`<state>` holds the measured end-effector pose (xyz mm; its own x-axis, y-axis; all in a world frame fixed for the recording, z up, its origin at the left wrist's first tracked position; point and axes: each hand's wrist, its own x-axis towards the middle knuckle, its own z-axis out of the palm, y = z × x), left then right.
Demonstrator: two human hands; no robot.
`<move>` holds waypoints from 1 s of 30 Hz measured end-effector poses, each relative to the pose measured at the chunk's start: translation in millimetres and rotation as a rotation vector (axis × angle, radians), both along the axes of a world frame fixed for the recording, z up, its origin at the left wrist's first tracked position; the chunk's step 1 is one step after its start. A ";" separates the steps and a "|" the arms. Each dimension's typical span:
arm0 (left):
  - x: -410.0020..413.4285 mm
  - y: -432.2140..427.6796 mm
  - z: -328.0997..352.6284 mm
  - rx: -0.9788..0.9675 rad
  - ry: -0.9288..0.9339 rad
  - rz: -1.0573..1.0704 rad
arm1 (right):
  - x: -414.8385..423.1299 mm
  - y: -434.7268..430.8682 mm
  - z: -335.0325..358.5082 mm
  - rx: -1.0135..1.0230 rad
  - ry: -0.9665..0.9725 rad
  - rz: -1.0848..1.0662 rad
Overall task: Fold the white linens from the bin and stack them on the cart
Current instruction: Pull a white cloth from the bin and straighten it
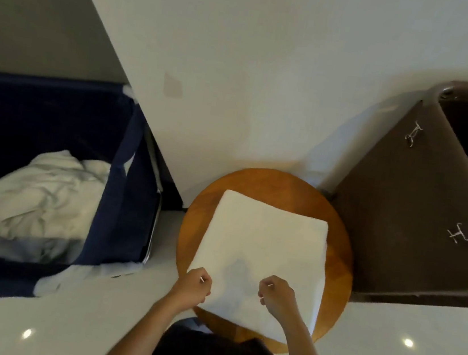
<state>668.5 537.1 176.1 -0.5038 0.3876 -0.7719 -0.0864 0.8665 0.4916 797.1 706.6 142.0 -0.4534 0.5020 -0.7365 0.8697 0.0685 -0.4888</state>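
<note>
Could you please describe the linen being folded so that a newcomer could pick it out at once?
Find the round wooden table between the navy bin and the brown cabinet. On it lies a flat white linen, its near edge gripped by the left hand and right hand. Unlike the crumpled linens heaped in the bin, it is smooth and squarely folded.

Likely a hotel or guest-house room under housekeeping: a round wooden table [337, 268] stands on glossy white floor [74, 320] against a plain white wall [267, 92]. Left of the table, a navy fabric bin [123, 192] holds crumpled white linens [36, 199]. Right of the table stands a brown cabinet [402, 199] with metal handles [412, 134].
</note>
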 end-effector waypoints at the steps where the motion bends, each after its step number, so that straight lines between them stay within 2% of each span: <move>1: 4.6 -11.8 1.9 -0.002 0.012 0.012 | -1.5 -7.3 1.1 0.004 0.016 0.038; 8: 17.0 -80.6 12.5 -0.054 0.117 0.130 | -31.2 -67.7 11.8 0.074 0.084 0.375; 15: 11.0 -158.7 23.5 -0.040 0.159 0.432 | -79.2 -129.9 32.2 0.067 0.130 0.624; 23: -13.3 -296.5 17.7 -0.013 0.136 0.742 | -166.0 -278.0 42.3 0.065 0.136 1.012; 30: -52.2 -438.3 12.7 -0.027 0.116 0.872 | -225.7 -431.1 43.1 -0.017 0.112 1.142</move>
<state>616.3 98.9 188.8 -0.6876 -0.1892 -0.7010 -0.6736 0.5266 0.5186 571.4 275.4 185.1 -0.7013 -0.2538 -0.6662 0.2562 0.7823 -0.5677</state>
